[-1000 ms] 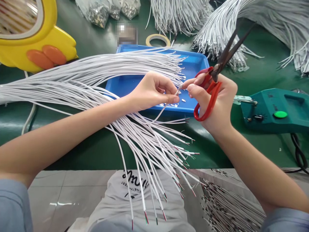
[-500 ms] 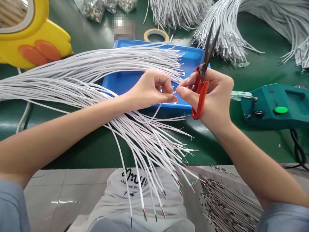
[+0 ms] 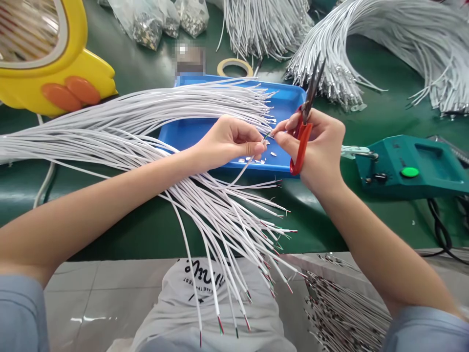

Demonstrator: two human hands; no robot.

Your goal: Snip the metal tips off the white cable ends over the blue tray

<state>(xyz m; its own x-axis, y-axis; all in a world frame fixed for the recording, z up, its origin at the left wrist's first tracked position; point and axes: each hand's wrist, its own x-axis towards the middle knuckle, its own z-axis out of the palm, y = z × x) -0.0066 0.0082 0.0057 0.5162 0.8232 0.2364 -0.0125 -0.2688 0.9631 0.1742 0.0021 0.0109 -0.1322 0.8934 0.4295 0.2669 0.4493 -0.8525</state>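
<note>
Over the near edge of the blue tray (image 3: 194, 129), the left hand (image 3: 229, 142) pinches one white wire (image 3: 246, 166) near its stripped tip, fingers closed on it. The right hand (image 3: 322, 146) clasps the red scissors (image 3: 303, 134) just beside it, thumb and forefinger touching the same tip.

Yellow duck (image 3: 86, 61), tape roll (image 3: 235, 61) and green machine (image 3: 388, 164) stand apart.

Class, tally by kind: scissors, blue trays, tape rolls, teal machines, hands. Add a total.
Scissors: 1
Blue trays: 1
Tape rolls: 1
Teal machines: 1
Hands: 2, left hand pinching a white wire, right hand holding the scissors
Total: 6
</note>
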